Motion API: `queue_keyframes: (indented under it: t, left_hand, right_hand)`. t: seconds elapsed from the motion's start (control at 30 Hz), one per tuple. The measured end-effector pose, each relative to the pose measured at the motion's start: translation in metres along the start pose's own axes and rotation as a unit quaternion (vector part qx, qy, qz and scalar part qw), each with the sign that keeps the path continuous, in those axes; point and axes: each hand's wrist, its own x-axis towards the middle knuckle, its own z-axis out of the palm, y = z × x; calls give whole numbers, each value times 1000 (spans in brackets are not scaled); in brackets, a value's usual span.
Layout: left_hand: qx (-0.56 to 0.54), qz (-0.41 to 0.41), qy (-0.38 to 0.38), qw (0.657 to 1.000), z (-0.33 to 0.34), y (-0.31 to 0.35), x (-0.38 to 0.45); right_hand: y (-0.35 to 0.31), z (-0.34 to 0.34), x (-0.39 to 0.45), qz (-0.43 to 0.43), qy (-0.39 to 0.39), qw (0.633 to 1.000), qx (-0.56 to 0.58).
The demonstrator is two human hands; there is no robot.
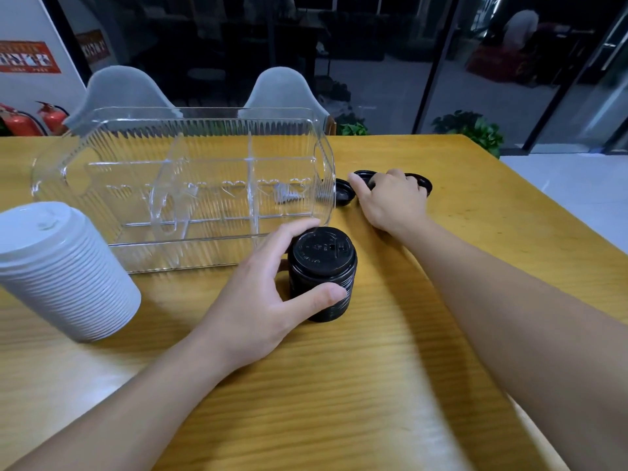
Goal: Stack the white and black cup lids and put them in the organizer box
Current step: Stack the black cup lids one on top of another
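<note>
**Black lids half gathered, white stack set aside**

The stack of black lids (321, 277) stands upright near the middle of the wooden table (373, 385), just in front of the organizer box's near right corner. It is a short, glossy column of nested lids, ridged down its side, with a raised top showing embossed marks and a sip tab. The left hand (258, 300) grips it, thumb curled against the near side and fingers wrapped round the far side.

The clear organizer box (183, 185) sits toward the table's far left, ribbed walls, inner dividers and a row of heart shapes along its side.

Beyond the box's right end, toward the far edge, lie loose black lids (345, 195), flat and single. The right hand (390, 198) rests over them, fingers bent down onto one; whether it pinches that lid or only presses it cannot be told.

The stack of white lids (64, 266) stands near the table's left edge, a tall, matte, finely ridged column, well apart from both hands.
</note>
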Motion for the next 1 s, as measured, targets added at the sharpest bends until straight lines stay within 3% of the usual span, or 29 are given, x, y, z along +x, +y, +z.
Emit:
queue_keyframes:
  t: [0.3, 0.77, 1.0]
  left_hand:
    - [1, -3, -5, 1000, -2, 0, 0]
    - [22, 7, 7, 1000, -7, 1, -2]
    - [14, 17, 11, 1000, -11, 2, -2]
  right_hand:
    - [-7, 0, 4, -1, 5, 1000, 25]
    - [46, -27, -96, -95, -33, 990, 100]
    - [38, -24, -123, -159, -35, 973, 161]
